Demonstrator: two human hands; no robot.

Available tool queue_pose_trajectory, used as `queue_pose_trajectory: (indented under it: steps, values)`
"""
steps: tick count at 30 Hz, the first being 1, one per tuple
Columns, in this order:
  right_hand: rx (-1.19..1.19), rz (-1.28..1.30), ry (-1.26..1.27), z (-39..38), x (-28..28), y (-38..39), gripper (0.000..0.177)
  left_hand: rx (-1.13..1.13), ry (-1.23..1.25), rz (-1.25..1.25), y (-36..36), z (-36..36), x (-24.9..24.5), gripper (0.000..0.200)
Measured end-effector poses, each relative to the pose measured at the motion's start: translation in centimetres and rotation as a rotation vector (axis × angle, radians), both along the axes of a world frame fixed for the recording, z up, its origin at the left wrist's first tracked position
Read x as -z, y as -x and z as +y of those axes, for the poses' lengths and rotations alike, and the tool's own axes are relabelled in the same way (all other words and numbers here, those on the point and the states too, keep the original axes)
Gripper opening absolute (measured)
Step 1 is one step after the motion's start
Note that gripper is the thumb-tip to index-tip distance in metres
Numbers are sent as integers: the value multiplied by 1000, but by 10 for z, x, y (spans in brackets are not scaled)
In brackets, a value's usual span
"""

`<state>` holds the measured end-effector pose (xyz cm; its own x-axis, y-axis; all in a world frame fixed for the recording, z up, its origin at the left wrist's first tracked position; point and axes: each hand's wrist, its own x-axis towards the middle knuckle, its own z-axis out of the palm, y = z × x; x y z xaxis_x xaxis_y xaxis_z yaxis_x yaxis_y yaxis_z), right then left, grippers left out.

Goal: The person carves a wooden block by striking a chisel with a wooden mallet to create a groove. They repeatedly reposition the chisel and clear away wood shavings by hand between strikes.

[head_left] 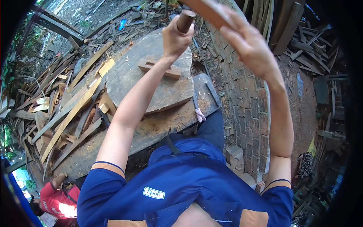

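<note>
My left hand is closed around a thick round wooden handle, its cut end facing me. Something dark sits just beyond it at the top edge; I cannot make it out. My right hand, smeared by motion, holds a reddish-brown wooden piece that runs out of the top of the view. Below my left hand, a wooden block with slots cut in it lies on a thick round wooden slab. Nearer my body rests a narrow tool with a cloth-wrapped grip.
Offcuts and long strips are heaped left of the slab, on a sawdust-covered bench. A brick path runs along the right, with more scrap wood beyond. A person in a red shirt is at lower left.
</note>
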<state>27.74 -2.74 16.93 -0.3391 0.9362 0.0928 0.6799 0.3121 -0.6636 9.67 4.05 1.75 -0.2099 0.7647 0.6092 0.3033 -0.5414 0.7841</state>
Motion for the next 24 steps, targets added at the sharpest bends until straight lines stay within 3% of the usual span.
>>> queue_pose_trajectory:
  steps: [2, 4, 5, 9, 11, 12, 18, 19, 24]
  values:
    - [-7, 60, -48, -2, 0, 2, 56, -22, -12, 43, 1, -1, -1, 18]
    - [-21, 236, -297, -2, 22, 7, 54, -9, 17, 55, 2, -1, 0, 19]
    - [13, -5, 11, -5, 30, 4, 54, -22, 11, 32, 1, 1, 0, 19]
    - [37, -26, 149, -12, 29, -12, 59, -64, 3, 23, 5, 9, 6, 21]
    - [149, 288, 258, -27, 45, -7, 63, -61, 77, -36, 16, 1, 5, 24]
    - [127, 391, 274, -32, 61, -5, 66, -134, -16, 7, 25, 0, 5, 21]
    - [61, 382, 622, -76, 139, 19, 64, -222, 111, -726, 85, -3, 16, 19]
    - [29, 362, 565, -78, 170, 22, 64, -278, 123, -799, 97, -4, 22, 20]
    - [81, 483, 765, -92, 185, 33, 63, -553, 185, -1084, 142, -20, 69, 22]
